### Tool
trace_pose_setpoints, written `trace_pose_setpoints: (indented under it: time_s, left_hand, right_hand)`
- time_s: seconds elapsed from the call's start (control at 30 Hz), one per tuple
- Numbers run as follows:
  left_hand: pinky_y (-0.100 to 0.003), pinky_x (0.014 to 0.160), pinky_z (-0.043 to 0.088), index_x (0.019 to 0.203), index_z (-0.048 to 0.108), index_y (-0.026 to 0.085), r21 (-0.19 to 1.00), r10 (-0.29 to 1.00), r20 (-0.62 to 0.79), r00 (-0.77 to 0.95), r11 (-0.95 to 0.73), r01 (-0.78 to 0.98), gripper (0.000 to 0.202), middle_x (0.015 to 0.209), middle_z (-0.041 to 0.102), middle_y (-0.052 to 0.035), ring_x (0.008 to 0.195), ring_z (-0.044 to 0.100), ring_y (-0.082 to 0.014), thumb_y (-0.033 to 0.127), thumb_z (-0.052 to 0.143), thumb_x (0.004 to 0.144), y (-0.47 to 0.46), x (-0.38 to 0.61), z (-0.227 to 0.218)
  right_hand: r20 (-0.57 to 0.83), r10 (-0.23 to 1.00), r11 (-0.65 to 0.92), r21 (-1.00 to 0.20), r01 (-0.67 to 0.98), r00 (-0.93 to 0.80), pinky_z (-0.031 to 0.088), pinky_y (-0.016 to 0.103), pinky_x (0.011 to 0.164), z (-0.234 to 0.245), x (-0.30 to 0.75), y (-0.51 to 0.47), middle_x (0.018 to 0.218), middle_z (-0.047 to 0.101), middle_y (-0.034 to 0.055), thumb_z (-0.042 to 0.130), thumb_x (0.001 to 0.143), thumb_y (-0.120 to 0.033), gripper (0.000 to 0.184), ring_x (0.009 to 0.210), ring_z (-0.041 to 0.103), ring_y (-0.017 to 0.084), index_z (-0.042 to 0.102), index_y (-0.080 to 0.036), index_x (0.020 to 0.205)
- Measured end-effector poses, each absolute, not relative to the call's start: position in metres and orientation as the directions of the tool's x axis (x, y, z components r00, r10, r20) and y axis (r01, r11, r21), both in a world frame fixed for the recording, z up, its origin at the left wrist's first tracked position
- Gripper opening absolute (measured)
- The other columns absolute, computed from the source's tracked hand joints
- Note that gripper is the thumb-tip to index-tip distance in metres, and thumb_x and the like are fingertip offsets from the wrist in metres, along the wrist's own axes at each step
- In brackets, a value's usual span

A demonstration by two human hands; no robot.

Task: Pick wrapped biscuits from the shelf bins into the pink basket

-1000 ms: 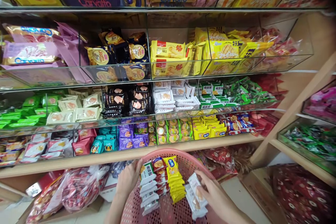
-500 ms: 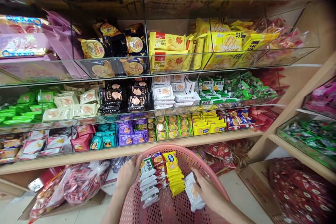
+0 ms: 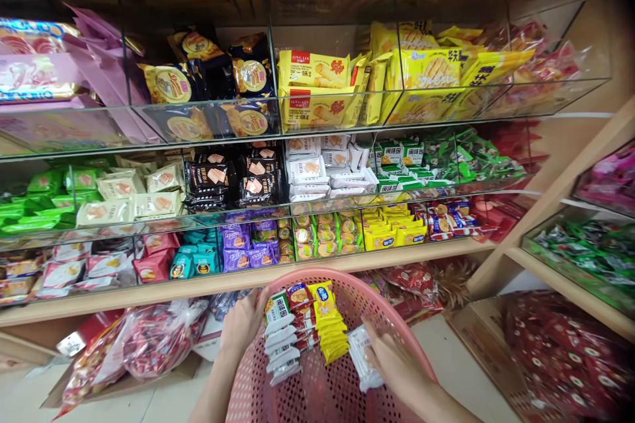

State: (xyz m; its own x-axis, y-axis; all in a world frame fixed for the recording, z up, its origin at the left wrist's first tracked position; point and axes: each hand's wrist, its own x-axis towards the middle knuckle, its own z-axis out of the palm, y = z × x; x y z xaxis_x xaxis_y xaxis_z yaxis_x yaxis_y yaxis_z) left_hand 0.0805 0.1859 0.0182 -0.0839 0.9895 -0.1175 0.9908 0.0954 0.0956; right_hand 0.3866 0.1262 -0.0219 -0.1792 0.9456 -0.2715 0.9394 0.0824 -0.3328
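A pink perforated plastic basket (image 3: 243,383) stands at the lower middle, below the shelf edge. My left hand (image 3: 245,322) is closed on its left rim. Inside, three overlapping rows lean along the wall: green-and-white packets (image 3: 280,334), red-and-blue packets (image 3: 301,304) and yellow packets (image 3: 330,324). To the right of the yellow row, my right hand (image 3: 394,360) is closed around a small stack of white snack packets (image 3: 361,353). Its fingers cover part of that stack. The basket's lower side runs out of view.
Glass-fronted shelves (image 3: 322,264) of wrapped snacks rise behind the basket, with white packets (image 3: 307,168) on the second level up. Bagged red goods (image 3: 159,344) lie on the floor at left. A cardboard box (image 3: 481,344) with red packets (image 3: 565,357) stands at right.
My right hand has shifted slightly on the white packets and covers more of their front. The view has tipped down slightly; the left hand keeps its hold on the rim.
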Motion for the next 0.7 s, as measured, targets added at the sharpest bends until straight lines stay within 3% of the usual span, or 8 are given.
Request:
trace_pose_setpoints:
  time_s: [0.27,0.43,0.57,0.7]
  left_hand:
    - [-0.029,0.076,0.046,0.119,0.055,0.023,0.091,0.987,-0.132,-0.092,0.105,0.990,0.043,0.101,0.071,-0.0128,0.094,0.068,-0.0226,0.044,0.027,0.093,0.186,0.081,0.017]
    - [-0.030,0.077,0.046,0.121,0.054,0.023,0.095,0.984,-0.146,-0.104,0.119,0.988,0.042,0.104,0.069,-0.0142,0.097,0.067,-0.0236,0.042,0.030,0.092,0.186,0.080,0.017]
    - [-0.031,0.077,0.046,0.122,0.053,0.023,0.101,0.982,-0.153,-0.111,0.128,0.987,0.042,0.103,0.069,-0.0144,0.097,0.067,-0.0243,0.042,0.029,0.092,0.187,0.081,0.016]
    - [-0.031,0.076,0.046,0.123,0.052,0.022,0.077,0.983,-0.153,-0.101,0.114,0.991,0.043,0.102,0.069,-0.0143,0.096,0.067,-0.0240,0.041,0.028,0.093,0.188,0.081,0.015]
  right_hand:
    - [-0.309,0.936,0.032,-0.407,0.913,-0.170,0.049,0.031,0.066,-0.021,0.383,0.117,0.089,0.073,0.0127,0.049,0.079,-0.015,0.056,0.083,0.068,0.027,0.044,-0.014,0.135]
    - [-0.330,0.930,0.053,-0.318,0.947,-0.163,0.050,0.036,0.075,-0.004,0.380,0.118,0.104,0.070,0.0169,0.044,0.083,-0.016,0.051,0.094,0.066,0.030,0.045,-0.012,0.134]
    - [-0.304,0.928,0.137,-0.261,0.955,-0.217,0.049,0.042,0.083,0.011,0.380,0.107,0.110,0.068,0.0175,0.039,0.086,-0.020,0.037,0.100,0.064,0.033,0.060,-0.013,0.116]
    - [-0.314,0.843,0.305,-0.389,0.869,-0.436,0.052,0.035,0.074,-0.020,0.384,0.089,0.093,0.074,0.0120,0.055,0.074,-0.020,0.020,0.087,0.069,0.031,0.071,-0.018,0.086]
